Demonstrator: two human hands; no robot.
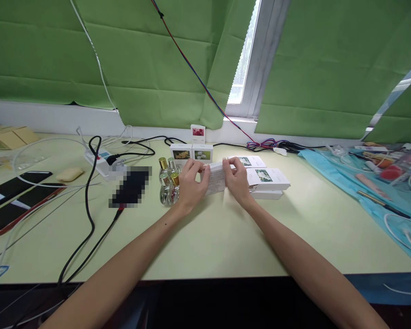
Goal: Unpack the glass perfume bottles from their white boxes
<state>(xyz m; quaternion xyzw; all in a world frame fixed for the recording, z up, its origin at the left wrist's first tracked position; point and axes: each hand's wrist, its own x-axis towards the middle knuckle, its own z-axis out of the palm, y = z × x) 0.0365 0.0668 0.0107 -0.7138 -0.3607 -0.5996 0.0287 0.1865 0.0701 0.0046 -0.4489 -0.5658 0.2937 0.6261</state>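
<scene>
Between my two hands is a small white box (215, 180) with fine grey print on the side facing me. My left hand (193, 183) pinches its left upper edge, and my right hand (237, 178) grips the right upper edge. Just left of my left hand stand several glass perfume bottles (165, 185) with gold and silvery caps. Right of my right hand, white boxes with flower pictures (267, 178) lie stacked. Behind my hands, two white boxes with flower pictures (181, 154) stand side by side.
A white box with a red picture (198, 133) stands by the wall. On the left are a power strip (97, 162), black cables (88, 205), a pixelated dark device (130, 187) and a yellowish soap-like block (69, 174). Blue sheeting (342, 178) with clutter covers the right side.
</scene>
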